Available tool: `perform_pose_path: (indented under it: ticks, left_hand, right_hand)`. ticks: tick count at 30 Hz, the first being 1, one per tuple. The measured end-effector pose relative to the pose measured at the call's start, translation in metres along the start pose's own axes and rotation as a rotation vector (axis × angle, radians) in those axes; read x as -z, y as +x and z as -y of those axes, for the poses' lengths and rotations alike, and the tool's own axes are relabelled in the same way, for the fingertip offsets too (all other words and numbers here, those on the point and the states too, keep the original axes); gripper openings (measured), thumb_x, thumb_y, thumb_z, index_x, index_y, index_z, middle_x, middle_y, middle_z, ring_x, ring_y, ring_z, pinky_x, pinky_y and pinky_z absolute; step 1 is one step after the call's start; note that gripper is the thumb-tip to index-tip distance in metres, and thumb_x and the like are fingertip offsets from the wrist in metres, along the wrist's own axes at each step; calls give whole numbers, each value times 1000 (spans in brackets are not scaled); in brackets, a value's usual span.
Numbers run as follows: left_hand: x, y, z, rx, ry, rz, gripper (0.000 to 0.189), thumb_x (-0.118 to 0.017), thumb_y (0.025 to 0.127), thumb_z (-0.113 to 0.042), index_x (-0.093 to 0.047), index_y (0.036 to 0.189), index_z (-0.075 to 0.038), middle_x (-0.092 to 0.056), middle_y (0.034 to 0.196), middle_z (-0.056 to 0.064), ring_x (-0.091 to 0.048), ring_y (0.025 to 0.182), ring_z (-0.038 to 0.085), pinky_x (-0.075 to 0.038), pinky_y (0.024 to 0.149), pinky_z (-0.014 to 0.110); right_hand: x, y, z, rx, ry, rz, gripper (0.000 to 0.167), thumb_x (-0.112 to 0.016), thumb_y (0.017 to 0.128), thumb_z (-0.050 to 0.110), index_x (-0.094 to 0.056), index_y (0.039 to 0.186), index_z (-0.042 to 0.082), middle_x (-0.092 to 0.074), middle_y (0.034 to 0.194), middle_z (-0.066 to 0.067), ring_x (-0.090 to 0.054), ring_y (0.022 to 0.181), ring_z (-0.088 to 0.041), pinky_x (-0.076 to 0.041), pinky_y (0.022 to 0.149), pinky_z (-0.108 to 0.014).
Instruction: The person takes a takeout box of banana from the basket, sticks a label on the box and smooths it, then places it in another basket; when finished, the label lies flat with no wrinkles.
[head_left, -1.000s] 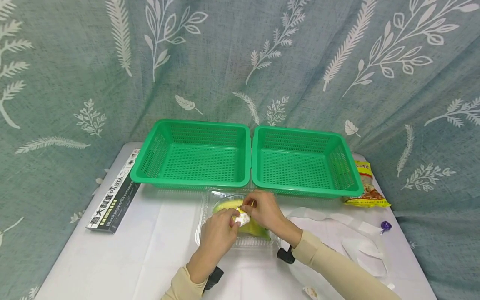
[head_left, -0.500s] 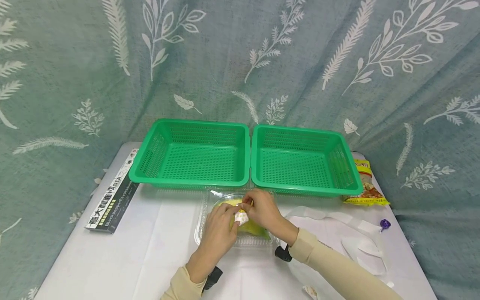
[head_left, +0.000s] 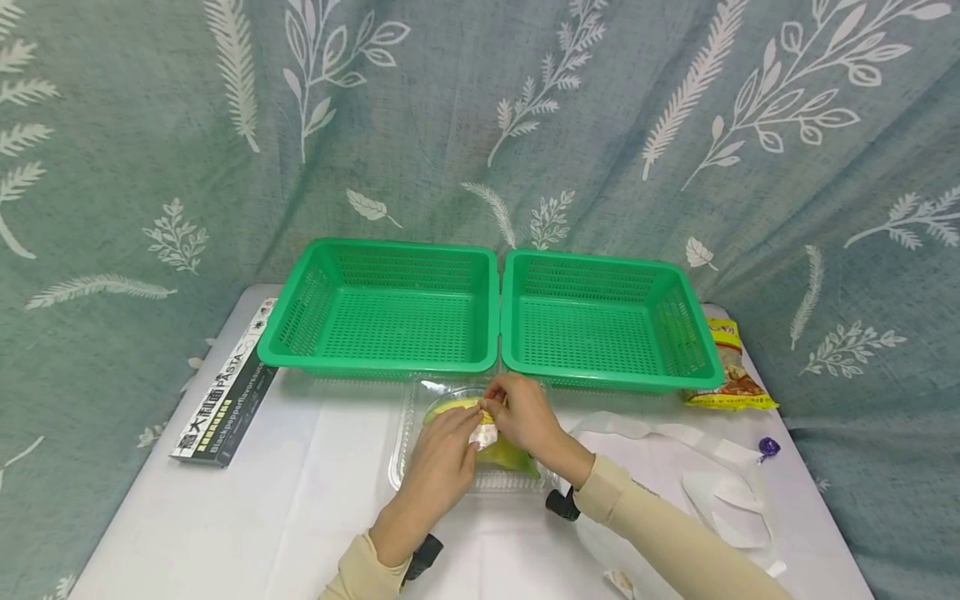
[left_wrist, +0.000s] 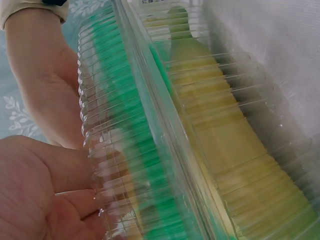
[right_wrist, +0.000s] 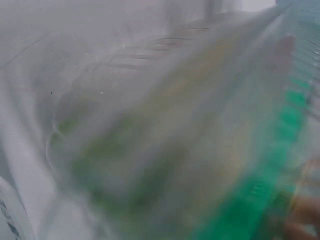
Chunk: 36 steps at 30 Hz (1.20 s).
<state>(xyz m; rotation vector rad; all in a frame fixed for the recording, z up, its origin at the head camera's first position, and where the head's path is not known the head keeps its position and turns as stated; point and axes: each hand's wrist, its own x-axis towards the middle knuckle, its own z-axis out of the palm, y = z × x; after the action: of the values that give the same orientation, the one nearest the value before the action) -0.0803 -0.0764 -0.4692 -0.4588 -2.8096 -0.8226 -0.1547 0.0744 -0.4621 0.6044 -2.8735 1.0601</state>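
A clear plastic clamshell box stands before the green baskets, with yellow-green bananas inside. Over its lid, my left hand and right hand meet at a small white-and-yellow label. My right fingers pinch its upper edge; the left thumb and fingers hold its left side. Seen from the left wrist, the bananas lie behind the ribbed box wall, and my left hand is beside the lid. The right wrist view is blurred, with fingertips at its lower right corner.
Two green baskets stand side by side at the back. A black-and-white pasta box lies left, a yellow food packet right. A purple-wrapped candy and a curling white strip lie on the right.
My left fingers have shifted slightly up and right, closer to my right fingertips, over the label. The box and everything around it stay in place.
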Motion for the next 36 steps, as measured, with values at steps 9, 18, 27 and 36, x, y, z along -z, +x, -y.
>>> perform_pose_path:
  ticks: [9, 18, 27, 36]
  left_hand:
    - [1, -3, 0, -19, 84, 62, 39, -60, 97, -8, -61, 134, 3, -57, 148, 14, -50, 138, 37, -33, 115, 67]
    - [-1, -5, 0, 16, 100, 126, 45, -55, 99, -13, -55, 142, -1, -48, 155, 10, -41, 147, 37, -23, 118, 71]
    - [-4, -2, 0, 45, 126, 153, 47, -49, 103, -21, -49, 149, -9, -43, 160, 5, -36, 151, 35, -17, 118, 74]
    - [-6, 0, -2, 81, 137, 159, 48, -47, 104, -24, -47, 151, -13, -42, 160, 5, -35, 151, 35, -15, 119, 74]
  right_hand:
    - [6, -31, 4, 121, -66, 35, 31, -79, 86, 13, -72, 114, 3, -69, 105, -8, -65, 98, -24, -57, 85, -38]
    - [2, -69, 0, 211, -153, 107, 51, -61, 100, 26, -52, 145, 2, -53, 151, -12, -50, 140, -32, -43, 116, -47]
    - [-10, -104, -4, 276, -438, 100, 68, -44, 102, 56, -42, 153, 13, -39, 161, -2, -38, 150, -25, -37, 119, -54]
    - [-6, -114, 2, 267, -336, 87, 64, -51, 101, 52, -48, 150, 11, -45, 158, -4, -41, 148, -27, -41, 115, -55]
